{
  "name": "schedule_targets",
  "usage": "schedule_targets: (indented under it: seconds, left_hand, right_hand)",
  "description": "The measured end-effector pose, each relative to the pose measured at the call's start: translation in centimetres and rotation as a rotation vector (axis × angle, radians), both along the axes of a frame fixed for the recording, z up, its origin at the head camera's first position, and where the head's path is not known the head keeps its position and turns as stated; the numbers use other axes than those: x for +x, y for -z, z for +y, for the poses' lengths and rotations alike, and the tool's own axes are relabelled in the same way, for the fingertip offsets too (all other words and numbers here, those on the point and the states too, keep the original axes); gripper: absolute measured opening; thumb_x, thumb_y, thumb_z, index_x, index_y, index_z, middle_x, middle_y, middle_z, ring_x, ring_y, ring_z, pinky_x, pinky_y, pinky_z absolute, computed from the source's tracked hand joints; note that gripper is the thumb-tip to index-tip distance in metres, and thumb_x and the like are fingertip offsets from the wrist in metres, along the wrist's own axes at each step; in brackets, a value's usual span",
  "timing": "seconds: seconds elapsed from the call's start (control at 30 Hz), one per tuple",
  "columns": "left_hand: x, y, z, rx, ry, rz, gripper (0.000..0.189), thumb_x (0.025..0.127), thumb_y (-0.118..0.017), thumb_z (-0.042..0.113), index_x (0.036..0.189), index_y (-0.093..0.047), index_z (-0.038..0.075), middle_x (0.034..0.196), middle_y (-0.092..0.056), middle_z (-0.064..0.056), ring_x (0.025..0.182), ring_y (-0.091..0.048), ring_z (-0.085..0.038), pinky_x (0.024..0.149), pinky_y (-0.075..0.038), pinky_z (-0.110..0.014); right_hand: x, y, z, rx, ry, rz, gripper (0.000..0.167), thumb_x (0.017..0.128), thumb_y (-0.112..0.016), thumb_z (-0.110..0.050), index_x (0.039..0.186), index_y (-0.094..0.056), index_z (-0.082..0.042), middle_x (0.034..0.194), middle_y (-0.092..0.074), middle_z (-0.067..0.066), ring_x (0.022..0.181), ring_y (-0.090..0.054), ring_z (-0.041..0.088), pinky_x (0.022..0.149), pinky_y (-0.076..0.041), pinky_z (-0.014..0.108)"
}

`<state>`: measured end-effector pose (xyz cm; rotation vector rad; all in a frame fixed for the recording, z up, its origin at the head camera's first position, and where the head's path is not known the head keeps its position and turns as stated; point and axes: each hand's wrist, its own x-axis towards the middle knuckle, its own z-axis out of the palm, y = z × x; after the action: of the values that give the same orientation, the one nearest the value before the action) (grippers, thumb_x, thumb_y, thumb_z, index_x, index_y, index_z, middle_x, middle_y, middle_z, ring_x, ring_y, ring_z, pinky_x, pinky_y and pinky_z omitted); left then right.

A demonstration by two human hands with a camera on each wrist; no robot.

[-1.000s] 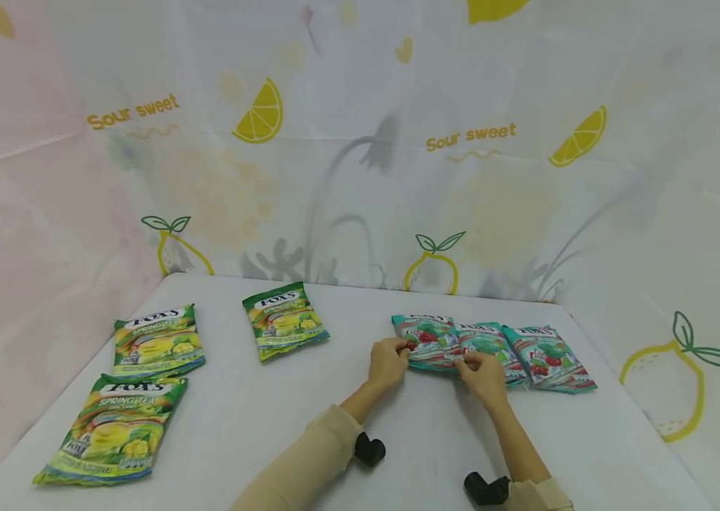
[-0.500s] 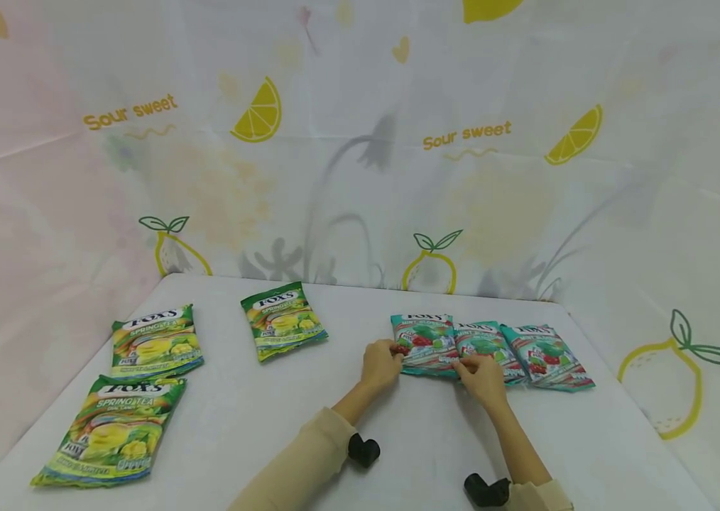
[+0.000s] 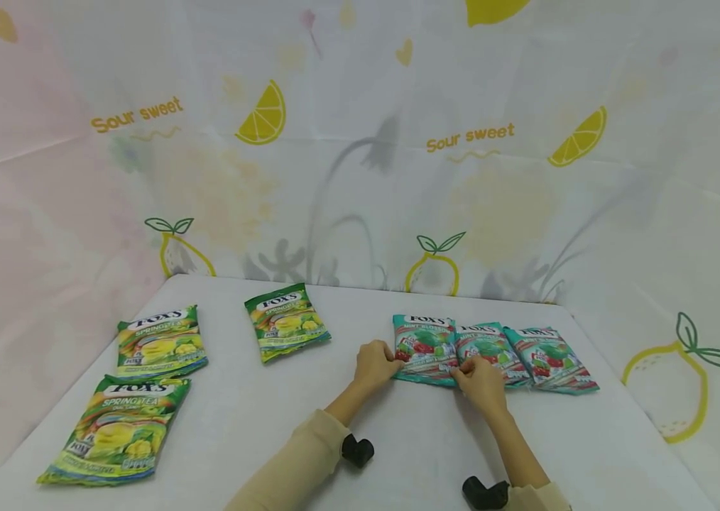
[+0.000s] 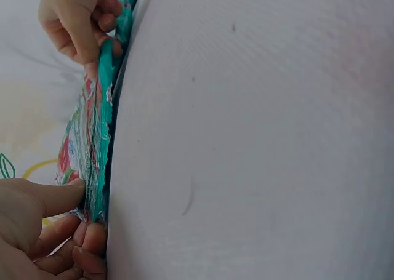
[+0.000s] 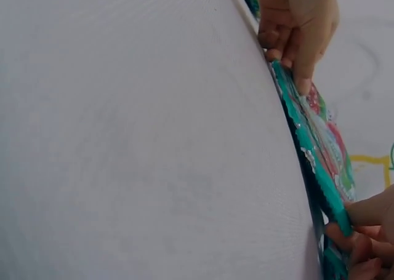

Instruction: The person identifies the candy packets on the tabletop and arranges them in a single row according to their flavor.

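Note:
A teal candy bag (image 3: 425,348) with a cherry picture lies leftmost of a row on the table's right half. My left hand (image 3: 375,365) pinches its lower left corner, thumb on top and fingers beneath, as the left wrist view shows. At the other lower corner my right hand (image 3: 483,383) pinches the bag the same way, its fingers (image 5: 363,252) curled under the teal edge. A second teal candy bag (image 3: 491,348) sits directly beside it, partly hidden behind the right hand. Farther right a third teal candy bag (image 3: 550,359) lies slightly slanted.
Green and yellow candy bags lie on the left: one bag (image 3: 287,321) near the back middle, another bag (image 3: 160,341) at the left edge, and a third bag (image 3: 118,430) closer in. A patterned cloth wall (image 3: 360,170) rises behind the white table (image 3: 258,419).
The leftmost teal bag has shifted slightly toward me and lies straighter in the row. My left hand has moved a little left and down to its lower corner; the right hand stays at the other.

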<state>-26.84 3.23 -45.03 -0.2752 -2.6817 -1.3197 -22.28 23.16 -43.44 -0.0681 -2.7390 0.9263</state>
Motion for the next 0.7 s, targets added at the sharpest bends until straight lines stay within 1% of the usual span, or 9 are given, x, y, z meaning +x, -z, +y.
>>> schedule_targets:
  seconds: [0.1, 0.33, 0.5, 0.7]
  left_hand:
    - [0.1, 0.0, -0.2, 0.000, 0.018, -0.011, 0.022, 0.077, -0.077, 0.012, 0.066, -0.062, 0.001, 0.063, -0.058, -0.003, 0.060, -0.047, -0.013, 0.052, -0.040, -0.024]
    - [0.6, -0.5, -1.0, -0.029, 0.058, -0.030, 0.020, 0.074, -0.077, 0.008, 0.064, -0.061, 0.003, 0.066, -0.057, -0.003, 0.063, -0.048, -0.014, 0.053, -0.041, -0.025]
    - [0.8, -0.4, -1.3, -0.038, 0.084, -0.029, 0.017, 0.073, -0.078, 0.006, 0.065, -0.063, 0.002, 0.067, -0.060, -0.004, 0.064, -0.050, -0.015, 0.055, -0.042, -0.026]
    - [0.9, -0.2, -1.4, -0.035, 0.095, -0.031, 0.013, 0.076, -0.076, 0.006, 0.067, -0.067, 0.001, 0.067, -0.062, -0.005, 0.064, -0.052, -0.014, 0.054, -0.044, -0.025]
  right_hand:
    - [0.0, 0.1, 0.0, 0.025, 0.005, -0.008, 0.019, 0.083, -0.069, -0.012, 0.078, -0.060, 0.004, 0.065, -0.062, 0.007, 0.056, -0.055, 0.015, 0.051, -0.043, 0.029]
    - [0.1, 0.3, -0.1, 0.064, 0.010, -0.009, 0.020, 0.083, -0.069, -0.014, 0.074, -0.060, 0.001, 0.060, -0.057, 0.004, 0.053, -0.050, 0.016, 0.050, -0.040, 0.028]
    - [0.1, 0.4, -0.1, 0.066, 0.015, -0.015, 0.021, 0.084, -0.068, -0.015, 0.072, -0.059, 0.000, 0.057, -0.055, 0.002, 0.052, -0.049, 0.015, 0.049, -0.038, 0.027]
    - [0.0, 0.5, -0.2, 0.069, 0.025, -0.025, 0.022, 0.085, -0.068, -0.016, 0.073, -0.060, 0.001, 0.058, -0.054, 0.003, 0.053, -0.048, 0.016, 0.049, -0.038, 0.027]
